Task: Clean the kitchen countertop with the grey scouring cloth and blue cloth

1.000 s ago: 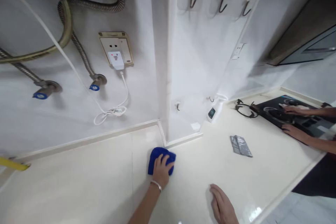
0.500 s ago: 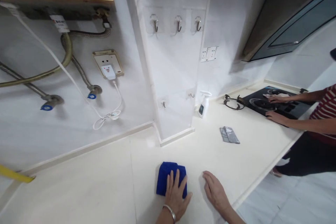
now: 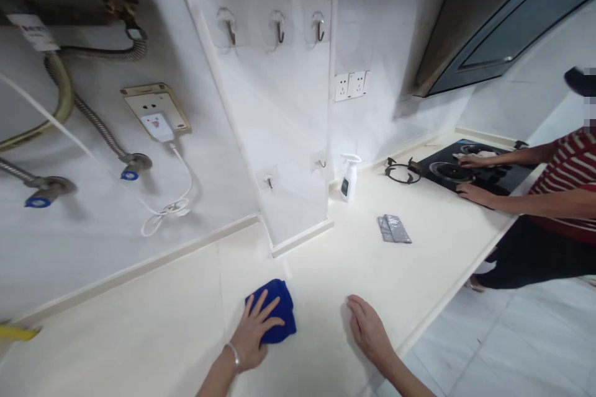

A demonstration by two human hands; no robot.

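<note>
A folded dark blue cloth [image 3: 283, 316] lies on the pale countertop [image 3: 321, 273]. My left hand [image 3: 254, 332], with a silver bracelet at the wrist, presses on it from above, palm down and fingers spread. Part of the cloth is hidden under that hand. To the right, apart from the cloth, my right hand [image 3: 370, 332] rests on the countertop near its front edge. Its fingers lie loosely side by side with nothing in them.
A white spray bottle [image 3: 349, 178] stands by the wall, with a grey flat packet [image 3: 394, 229] in front. Farther right, another person's hands [image 3: 479, 195] are at the black gas hob [image 3: 433, 167], beside a pan support [image 3: 404, 172]. Hooks, pipes and a plugged cable line the wall.
My left hand has slid the blue cloth to the left across the countertop, and its fingers now point more to the right. My right hand stays resting on the countertop. The view has shifted right.
</note>
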